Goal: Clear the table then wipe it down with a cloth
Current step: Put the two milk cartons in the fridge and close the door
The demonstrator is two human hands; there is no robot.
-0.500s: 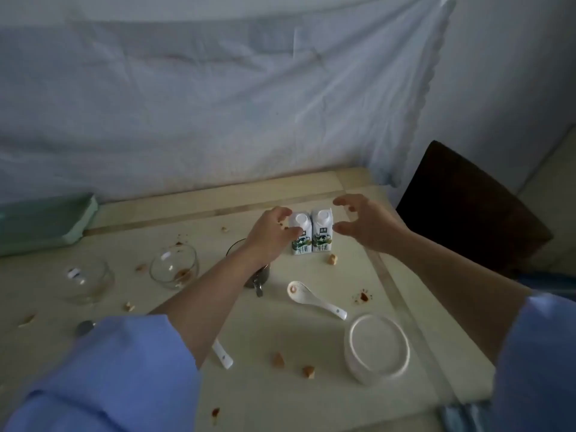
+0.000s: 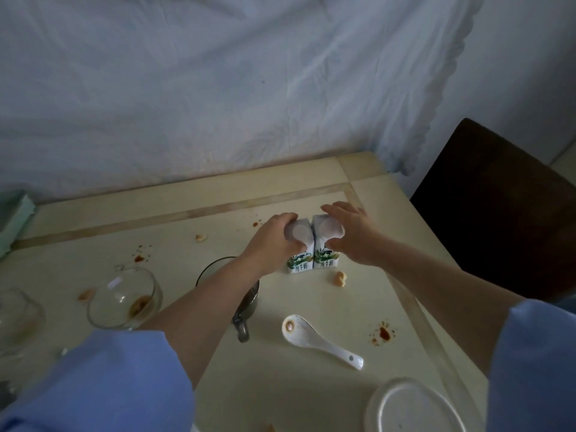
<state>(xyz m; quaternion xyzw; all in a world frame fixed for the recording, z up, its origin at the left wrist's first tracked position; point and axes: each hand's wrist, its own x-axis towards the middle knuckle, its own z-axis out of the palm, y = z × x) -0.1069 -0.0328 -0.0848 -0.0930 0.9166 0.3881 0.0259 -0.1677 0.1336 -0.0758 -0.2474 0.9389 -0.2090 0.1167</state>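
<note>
Two small white milk cartons stand side by side at the far middle of the cream table [image 2: 311, 394]. My left hand [image 2: 271, 244] wraps around the left carton [image 2: 300, 264]. My right hand [image 2: 352, 235] closes around the right carton [image 2: 325, 261], fingers over its white cap. Both cartons rest upright on the table, touching each other. No cloth is in view.
A glass bowl [image 2: 124, 299] with brown residue, a second glass bowl [image 2: 15, 319], a metal cup [image 2: 249, 302] under my left forearm, a white spoon [image 2: 314, 338], a white bowl [image 2: 414, 406], food crumbs and red sauce spots lie around. A dark chair [image 2: 498, 213] stands right.
Both hands have closed in from the sides and now grip the two cartons. The view has come closer to the table.
</note>
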